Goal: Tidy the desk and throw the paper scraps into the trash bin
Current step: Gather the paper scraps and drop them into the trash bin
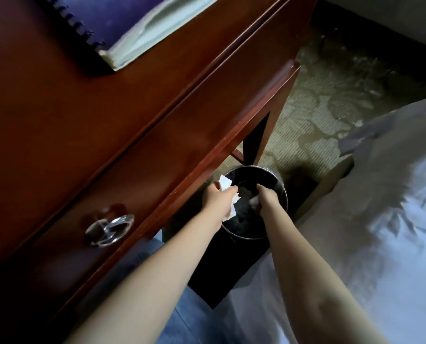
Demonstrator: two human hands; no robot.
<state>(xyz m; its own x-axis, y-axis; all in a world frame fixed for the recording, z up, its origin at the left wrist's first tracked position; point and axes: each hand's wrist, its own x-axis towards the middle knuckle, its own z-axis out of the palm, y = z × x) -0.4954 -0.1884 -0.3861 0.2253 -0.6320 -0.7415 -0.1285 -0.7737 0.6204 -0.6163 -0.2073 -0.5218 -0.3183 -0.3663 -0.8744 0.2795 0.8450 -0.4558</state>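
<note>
A round black trash bin (280, 184) with a metal rim stands on the floor beside the wooden desk (107, 120). My left hand (218, 199) hovers over the bin's left rim, closed on white paper scraps (225, 182) that stick out above and below the fingers. My right hand (269, 198) reaches down inside the bin's mouth with fingers curled; something pale shows beside it, but whether it holds a scrap is unclear. On the desk top lies a spiral-bound book (122, 28) with a purple cover.
The desk drawer front carries a shiny metal pull (110, 229). Patterned carpet (331, 108) stretches beyond the bin. A bed with white bedding (393, 207) fills the right side. My blue-jeaned leg (182, 306) is at the bottom.
</note>
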